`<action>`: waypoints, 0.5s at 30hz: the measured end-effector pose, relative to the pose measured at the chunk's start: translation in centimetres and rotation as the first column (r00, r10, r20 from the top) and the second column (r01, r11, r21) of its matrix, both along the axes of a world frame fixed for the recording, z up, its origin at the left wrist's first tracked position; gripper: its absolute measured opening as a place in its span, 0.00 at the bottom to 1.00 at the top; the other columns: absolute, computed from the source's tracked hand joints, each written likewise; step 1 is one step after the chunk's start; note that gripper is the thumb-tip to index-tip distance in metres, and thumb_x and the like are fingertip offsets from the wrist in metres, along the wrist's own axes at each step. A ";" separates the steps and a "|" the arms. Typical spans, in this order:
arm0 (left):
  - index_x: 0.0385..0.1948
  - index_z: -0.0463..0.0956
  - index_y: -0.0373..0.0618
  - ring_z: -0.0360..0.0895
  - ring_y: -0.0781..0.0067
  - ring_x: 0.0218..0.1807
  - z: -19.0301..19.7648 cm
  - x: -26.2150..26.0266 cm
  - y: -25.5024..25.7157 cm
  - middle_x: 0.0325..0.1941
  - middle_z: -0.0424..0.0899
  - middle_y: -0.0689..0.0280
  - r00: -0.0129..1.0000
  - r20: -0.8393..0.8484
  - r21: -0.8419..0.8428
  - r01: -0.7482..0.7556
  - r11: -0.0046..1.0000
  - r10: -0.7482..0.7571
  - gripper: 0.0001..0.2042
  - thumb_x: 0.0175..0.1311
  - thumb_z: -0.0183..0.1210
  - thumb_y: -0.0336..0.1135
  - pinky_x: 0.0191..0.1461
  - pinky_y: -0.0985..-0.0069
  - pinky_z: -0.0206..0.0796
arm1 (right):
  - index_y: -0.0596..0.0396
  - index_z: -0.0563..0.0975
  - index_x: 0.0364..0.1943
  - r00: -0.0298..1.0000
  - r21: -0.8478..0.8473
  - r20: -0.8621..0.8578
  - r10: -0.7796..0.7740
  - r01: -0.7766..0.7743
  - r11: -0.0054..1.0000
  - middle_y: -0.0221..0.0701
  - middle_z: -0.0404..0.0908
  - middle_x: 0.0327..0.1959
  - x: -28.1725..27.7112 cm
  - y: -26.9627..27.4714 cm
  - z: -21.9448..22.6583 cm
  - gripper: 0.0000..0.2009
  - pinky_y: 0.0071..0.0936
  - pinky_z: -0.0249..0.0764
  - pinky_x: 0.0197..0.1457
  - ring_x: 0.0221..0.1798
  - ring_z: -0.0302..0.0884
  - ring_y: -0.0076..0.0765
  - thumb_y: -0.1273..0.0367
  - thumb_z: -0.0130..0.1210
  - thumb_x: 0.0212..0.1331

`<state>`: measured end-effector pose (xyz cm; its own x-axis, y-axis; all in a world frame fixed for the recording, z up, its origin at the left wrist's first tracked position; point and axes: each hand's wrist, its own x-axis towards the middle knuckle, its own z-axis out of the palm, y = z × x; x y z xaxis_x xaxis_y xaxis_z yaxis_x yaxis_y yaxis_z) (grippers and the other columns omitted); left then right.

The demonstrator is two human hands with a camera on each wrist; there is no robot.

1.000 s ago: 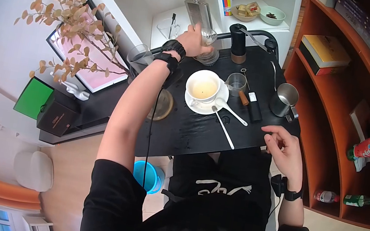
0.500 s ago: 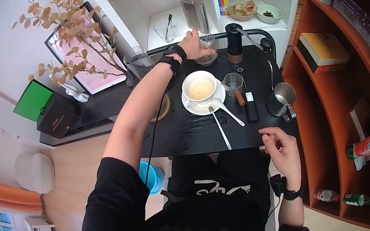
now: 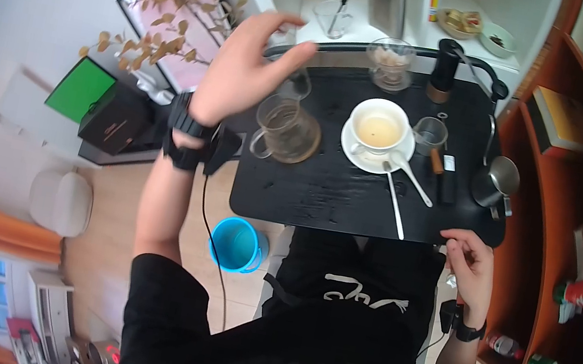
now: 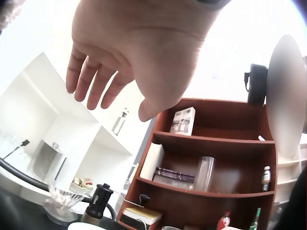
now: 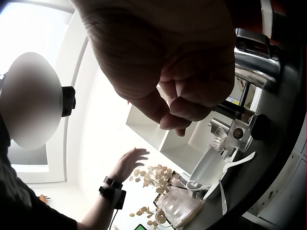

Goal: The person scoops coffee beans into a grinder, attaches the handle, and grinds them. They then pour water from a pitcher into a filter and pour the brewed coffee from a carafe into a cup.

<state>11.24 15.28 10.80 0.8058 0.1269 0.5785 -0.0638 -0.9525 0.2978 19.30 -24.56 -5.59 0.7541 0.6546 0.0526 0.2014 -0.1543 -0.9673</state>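
My left hand (image 3: pixel 253 66) is raised over the table's back left, fingers spread and holding nothing. In the head view it overlaps the top of a glass pitcher (image 3: pixel 281 129) on a round coaster. A footed glass bowl (image 3: pixel 392 63) with pale lumps stands at the back edge. Centrally, a white cup (image 3: pixel 379 129) of pale yellowish liquid sits on a saucer with a white spoon (image 3: pixel 415 182). A thin stirring spoon (image 3: pixel 393 204) leans off the saucer. My right hand (image 3: pixel 469 269) hangs loosely curled at the front right table edge, holding nothing.
Right of the cup are a small glass (image 3: pixel 431 134), a dark-handled whisk (image 3: pixel 448 180), a steel milk jug (image 3: pixel 496 181) and a black hand grinder (image 3: pixel 445 69). White shelves stand behind, a brown bookcase (image 3: pixel 537 202) on the right. A blue bucket (image 3: pixel 237 245) is on the floor.
My left hand has let go of the footed glass bowl and drawn back left, above the pitcher. The bowl stays at the back edge. The head view has shifted; my right hand keeps its pose.
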 end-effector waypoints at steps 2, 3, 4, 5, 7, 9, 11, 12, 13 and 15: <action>0.41 0.79 0.39 0.75 0.72 0.36 -3.6 -3.6 1.9 0.35 0.83 0.65 0.993 0.011 -0.188 -0.109 0.976 0.113 0.14 0.63 0.65 0.40 0.40 0.75 0.66 | 0.59 0.82 0.44 0.999 0.020 -0.034 0.027 -0.027 0.999 0.20 0.72 0.17 0.2 0.1 -0.5 0.08 0.15 0.59 0.26 0.21 0.68 0.13 0.73 0.54 0.67; 0.40 0.79 0.39 0.74 0.79 0.33 -5.7 -5.1 2.6 0.33 0.82 0.67 0.979 -0.004 -0.273 -0.199 0.941 0.206 0.12 0.66 0.63 0.39 0.37 0.78 0.65 | 0.59 0.82 0.44 0.998 0.028 -0.050 0.036 -0.034 0.999 0.20 0.73 0.17 0.3 0.3 -0.6 0.08 0.15 0.59 0.26 0.21 0.68 0.13 0.73 0.54 0.68; 0.40 0.79 0.39 0.72 0.82 0.31 -8.6 -6.3 3.7 0.30 0.81 0.69 0.972 0.010 -0.416 -0.211 0.885 0.237 0.11 0.67 0.62 0.38 0.36 0.81 0.65 | 0.60 0.81 0.45 0.997 0.027 -0.068 0.048 -0.047 0.999 0.20 0.73 0.17 0.4 0.5 -0.6 0.08 0.15 0.59 0.26 0.22 0.68 0.13 0.73 0.53 0.68; 0.39 0.79 0.38 0.71 0.85 0.31 -11.1 -7.2 4.1 0.30 0.81 0.71 0.965 0.007 -0.492 -0.226 0.840 0.264 0.11 0.68 0.62 0.38 0.37 0.82 0.65 | 0.59 0.81 0.45 0.995 0.026 -0.075 0.059 -0.057 0.998 0.20 0.73 0.17 0.4 0.8 -0.5 0.08 0.15 0.59 0.26 0.22 0.68 0.13 0.73 0.53 0.68; 0.39 0.78 0.38 0.71 0.87 0.33 -15.3 -8.1 4.4 0.31 0.81 0.72 0.960 -0.047 -0.636 -0.241 0.733 0.275 0.12 0.71 0.60 0.39 0.39 0.83 0.66 | 0.59 0.81 0.45 0.993 0.018 -0.091 0.074 -0.073 0.997 0.20 0.73 0.17 0.3 1.5 -0.3 0.08 0.15 0.59 0.26 0.22 0.68 0.13 0.73 0.53 0.68; 0.36 0.77 0.38 0.71 0.86 0.32 -17.7 -8.4 3.7 0.31 0.80 0.72 0.980 -0.063 -0.725 -0.175 0.666 0.189 0.13 0.74 0.55 0.40 0.40 0.84 0.66 | 0.59 0.81 0.45 0.993 0.011 -0.081 0.090 -0.090 0.996 0.20 0.73 0.17 0.2 2.1 -0.1 0.08 0.15 0.59 0.26 0.22 0.68 0.12 0.73 0.53 0.68; 0.33 0.75 0.41 0.69 0.84 0.30 -19.5 -8.2 3.0 0.27 0.76 0.73 0.994 -0.046 -0.832 -0.095 0.547 0.102 0.14 0.76 0.52 0.42 0.41 0.82 0.65 | 0.59 0.82 0.45 0.992 0.009 -0.077 0.104 -0.103 0.995 0.20 0.73 0.17 0.0 2.3 0.1 0.08 0.15 0.58 0.26 0.22 0.67 0.12 0.73 0.53 0.68; 0.32 0.74 0.42 0.68 0.84 0.28 -19.8 -8.2 2.8 0.24 0.74 0.74 0.998 -0.031 -0.874 -0.055 0.482 0.058 0.15 0.77 0.51 0.43 0.41 0.81 0.64 | 0.59 0.82 0.45 0.991 0.011 -0.079 0.109 -0.108 0.994 0.20 0.73 0.17 -0.1 2.4 0.2 0.08 0.15 0.58 0.26 0.22 0.67 0.12 0.73 0.53 0.68; 0.30 0.73 0.43 0.65 0.83 0.26 -19.8 -8.1 2.9 0.22 0.70 0.74 1.000 -0.006 -0.923 -0.014 0.384 0.022 0.15 0.77 0.50 0.42 0.40 0.81 0.63 | 0.58 0.82 0.45 0.991 0.012 -0.077 0.108 -0.108 0.994 0.20 0.73 0.17 -0.1 2.4 0.4 0.08 0.15 0.58 0.26 0.22 0.67 0.12 0.73 0.53 0.68; 0.27 0.72 0.45 0.60 0.83 0.22 -19.7 -8.2 2.9 0.17 0.63 0.76 0.998 0.039 -0.985 0.046 0.166 -0.043 0.15 0.77 0.49 0.41 0.36 0.80 0.61 | 0.58 0.82 0.44 0.991 0.007 -0.084 0.104 -0.104 0.995 0.19 0.73 0.17 -0.2 2.2 0.3 0.08 0.15 0.58 0.26 0.21 0.67 0.12 0.73 0.53 0.68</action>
<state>3.00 18.17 -8.92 0.8307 0.5567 0.0038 -0.0970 0.1379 0.9857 19.05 -22.34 -5.26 0.6839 0.7295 -0.0064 0.1342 -0.1344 -0.9818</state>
